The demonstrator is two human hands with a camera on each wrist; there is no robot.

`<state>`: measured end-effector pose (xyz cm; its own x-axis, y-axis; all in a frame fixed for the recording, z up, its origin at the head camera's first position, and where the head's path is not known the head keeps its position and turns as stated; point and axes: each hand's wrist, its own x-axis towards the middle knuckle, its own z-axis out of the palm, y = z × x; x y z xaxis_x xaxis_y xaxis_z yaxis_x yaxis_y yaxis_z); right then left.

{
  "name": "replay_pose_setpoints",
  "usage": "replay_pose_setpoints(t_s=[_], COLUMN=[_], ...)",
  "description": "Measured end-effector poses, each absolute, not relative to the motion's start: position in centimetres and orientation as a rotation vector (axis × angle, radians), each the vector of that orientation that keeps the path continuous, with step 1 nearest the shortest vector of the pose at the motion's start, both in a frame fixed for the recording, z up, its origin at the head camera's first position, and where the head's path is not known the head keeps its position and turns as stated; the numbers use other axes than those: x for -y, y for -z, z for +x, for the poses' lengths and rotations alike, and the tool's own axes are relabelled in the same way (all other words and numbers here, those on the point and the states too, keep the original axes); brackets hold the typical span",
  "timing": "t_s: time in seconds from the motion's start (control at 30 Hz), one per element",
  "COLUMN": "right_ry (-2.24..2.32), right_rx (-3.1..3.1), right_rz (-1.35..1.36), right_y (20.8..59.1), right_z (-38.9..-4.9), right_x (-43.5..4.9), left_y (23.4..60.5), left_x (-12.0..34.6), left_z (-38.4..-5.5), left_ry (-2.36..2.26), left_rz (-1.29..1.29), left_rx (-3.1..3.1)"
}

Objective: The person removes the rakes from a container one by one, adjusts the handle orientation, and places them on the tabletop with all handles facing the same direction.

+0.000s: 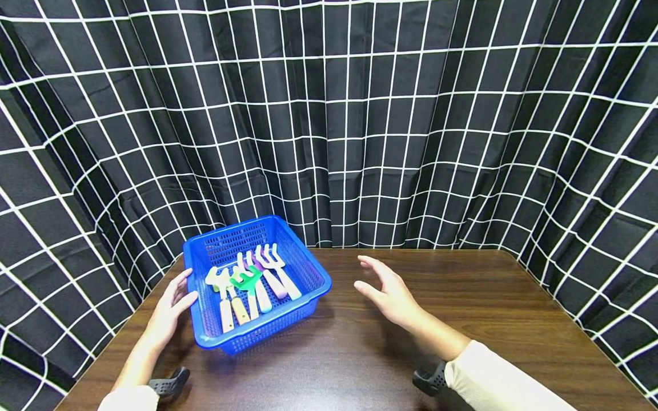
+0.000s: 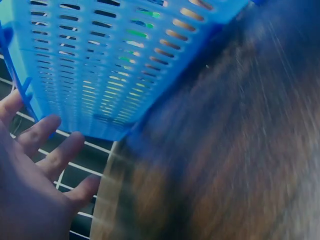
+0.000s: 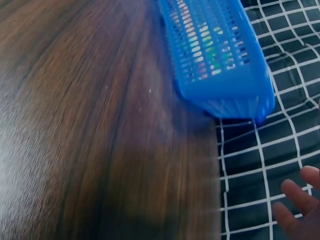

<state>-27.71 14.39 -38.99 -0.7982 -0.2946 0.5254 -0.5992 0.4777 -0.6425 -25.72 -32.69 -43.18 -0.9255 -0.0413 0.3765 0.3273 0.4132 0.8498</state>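
Observation:
A blue plastic basket (image 1: 308, 311) with perforated walls sits at the left of the table. Inside lie several small garden hand forks in a row, among them a green fork (image 1: 248, 281) and a white fork (image 1: 273, 260); their handles are pale wood or pastel. My left hand (image 1: 168, 308) is at the basket's left side, fingertips and thumb right at the rim. In the left wrist view, the fingers of that hand are spread beside the wall. My right hand (image 1: 393, 294) is held over the table to the right of the basket, thumb and fingers apart, with nothing in it.
The dark wooden table (image 1: 329, 365) extends under and in front of both hands. A black curtain (image 1: 411, 142) with a white grid surrounds its back and sides. Black wrist straps with camera mounts (image 1: 430, 381) are on both wrists.

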Motion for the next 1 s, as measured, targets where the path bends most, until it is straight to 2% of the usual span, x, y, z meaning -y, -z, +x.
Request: replay_pose_setpoints(t_s=[0.27,0.73,1.0], right_ry=[-1.246,-1.548,-1.556], right_rx=[2.378,2.196,2.227], right_rz=[0.77,0.848,0.846], right_y=[39.0,38.1,37.0], right_z=[-28.0,-27.8,-28.2], right_x=[-11.9,-7.2,-5.0], left_y=[43.2,44.0,43.9], left_x=[32.7,31.7,31.5], left_z=[-25.6,-25.6,-25.7], left_ry=[1.594,1.871,1.956], left_rz=[-0.176,-0.17,-0.191], left_rx=[2.216,1.942,1.897])
